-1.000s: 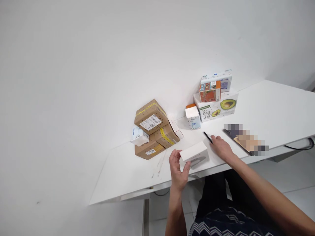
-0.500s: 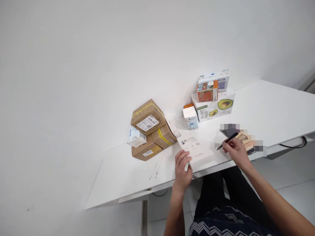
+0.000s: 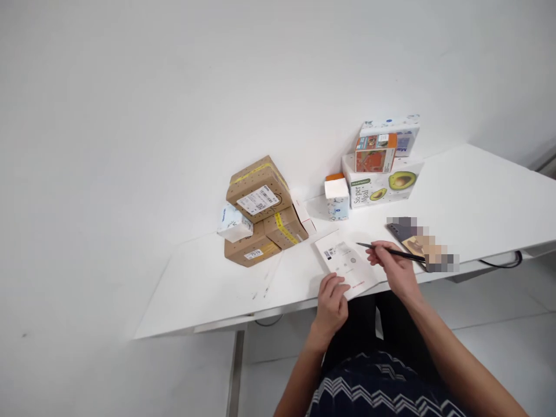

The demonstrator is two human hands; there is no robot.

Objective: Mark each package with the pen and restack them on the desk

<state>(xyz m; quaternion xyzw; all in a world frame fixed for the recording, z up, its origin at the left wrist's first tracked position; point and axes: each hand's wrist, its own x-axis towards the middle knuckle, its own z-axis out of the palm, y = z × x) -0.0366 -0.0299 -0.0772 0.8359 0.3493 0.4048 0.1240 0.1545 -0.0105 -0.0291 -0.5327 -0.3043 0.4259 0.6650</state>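
Fingers of the left hand (image 3: 332,302) partly hide the white box (image 3: 346,260).

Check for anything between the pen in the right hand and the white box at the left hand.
Nothing visible stands between the pen in the right hand and the white box. The left hand covers only part of the box's near edge; the brown boxes sit off to the left.
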